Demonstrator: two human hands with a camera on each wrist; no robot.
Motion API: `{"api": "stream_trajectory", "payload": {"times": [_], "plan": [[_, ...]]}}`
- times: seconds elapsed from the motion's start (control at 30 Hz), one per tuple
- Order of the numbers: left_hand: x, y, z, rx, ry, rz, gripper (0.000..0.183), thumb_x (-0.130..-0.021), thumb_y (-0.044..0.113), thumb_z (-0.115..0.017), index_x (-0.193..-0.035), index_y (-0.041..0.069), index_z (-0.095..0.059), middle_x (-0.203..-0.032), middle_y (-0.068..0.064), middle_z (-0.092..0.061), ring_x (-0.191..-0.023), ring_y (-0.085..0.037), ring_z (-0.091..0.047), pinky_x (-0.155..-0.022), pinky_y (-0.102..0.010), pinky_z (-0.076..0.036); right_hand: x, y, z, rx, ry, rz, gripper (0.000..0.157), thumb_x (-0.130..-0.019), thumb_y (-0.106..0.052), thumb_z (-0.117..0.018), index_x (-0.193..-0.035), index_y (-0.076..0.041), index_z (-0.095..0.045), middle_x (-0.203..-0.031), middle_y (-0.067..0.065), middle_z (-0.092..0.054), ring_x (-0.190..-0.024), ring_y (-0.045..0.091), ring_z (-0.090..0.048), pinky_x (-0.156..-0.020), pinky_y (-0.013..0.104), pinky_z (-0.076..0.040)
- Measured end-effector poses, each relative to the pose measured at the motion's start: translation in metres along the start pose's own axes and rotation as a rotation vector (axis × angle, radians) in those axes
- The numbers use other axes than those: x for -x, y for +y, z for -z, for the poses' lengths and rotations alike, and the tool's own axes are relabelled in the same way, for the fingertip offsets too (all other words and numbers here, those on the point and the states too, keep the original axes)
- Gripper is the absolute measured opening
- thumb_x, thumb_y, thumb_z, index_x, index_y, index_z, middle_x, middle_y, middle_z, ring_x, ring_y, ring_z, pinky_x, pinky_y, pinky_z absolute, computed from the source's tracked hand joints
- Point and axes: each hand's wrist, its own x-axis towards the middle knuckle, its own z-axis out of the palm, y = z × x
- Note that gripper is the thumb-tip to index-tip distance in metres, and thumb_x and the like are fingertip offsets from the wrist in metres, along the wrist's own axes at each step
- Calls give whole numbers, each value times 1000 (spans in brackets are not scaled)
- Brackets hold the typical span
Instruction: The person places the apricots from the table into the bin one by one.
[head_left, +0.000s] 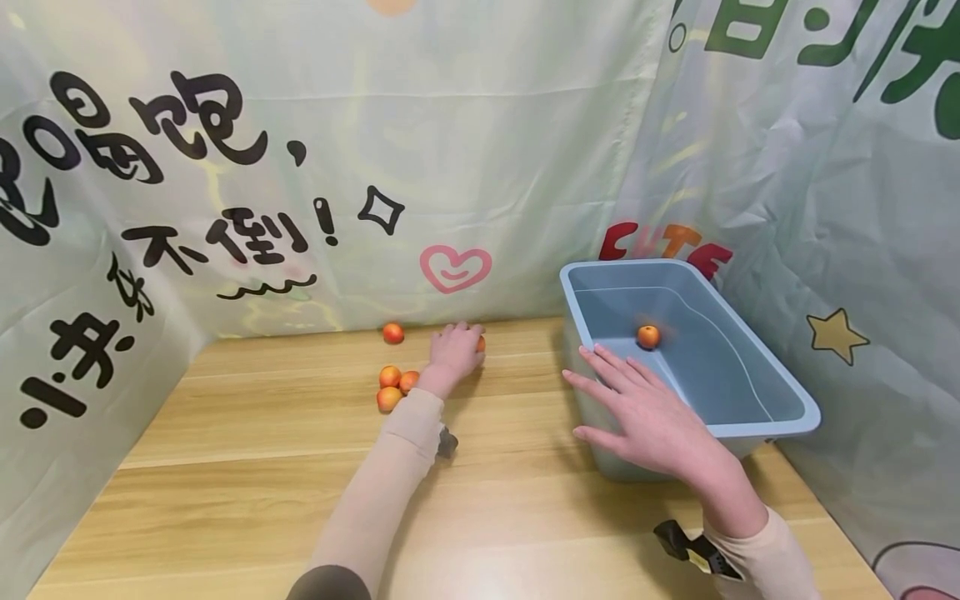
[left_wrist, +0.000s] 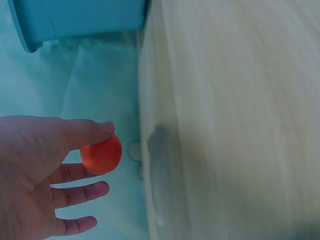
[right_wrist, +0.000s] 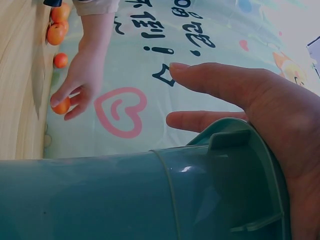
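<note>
My left hand reaches to the back of the table and pinches a small orange-red fruit between thumb and index finger. The other fingers stay spread, as the left wrist view shows. Beside and behind that wrist lie several like fruits: one alone, and a cluster closer to me. My right hand holds nothing; its fingers are extended and spread at the near left rim of a blue plastic bin. Inside the bin, one orange fruit sits toward the far end.
A printed cloth backdrop rises right behind the wooden table and along both sides. The bin stands at the table's right, close to the cloth. Dark wrist straps show at both sleeves.
</note>
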Motion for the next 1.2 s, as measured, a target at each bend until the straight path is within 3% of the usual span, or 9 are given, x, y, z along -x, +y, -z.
{"api": "stream_trajectory", "payload": {"times": [0.5,1.2], "plan": [[3,27,29,38,109,-101,41,-91,38,-67,-128,21,-59,-115,-3,-66,-109,-26,-60,-87,-45,-44,-1,-1,2,3,-14,0,68,-86,-51,-67,-145,-23,-48,-159,9,-33,-147,33,-28,-115,55,-26],[1,88,82,104,303,-211,47,-92,45,-64,-134,27,-56,-124,1,-65,-109,-21,-60,-87,-38,-46,0,-1,1,22,5,12,68,-86,-52,-67,-144,-21,-49,-158,10,-34,-147,33,-29,-114,56,-29]]}}
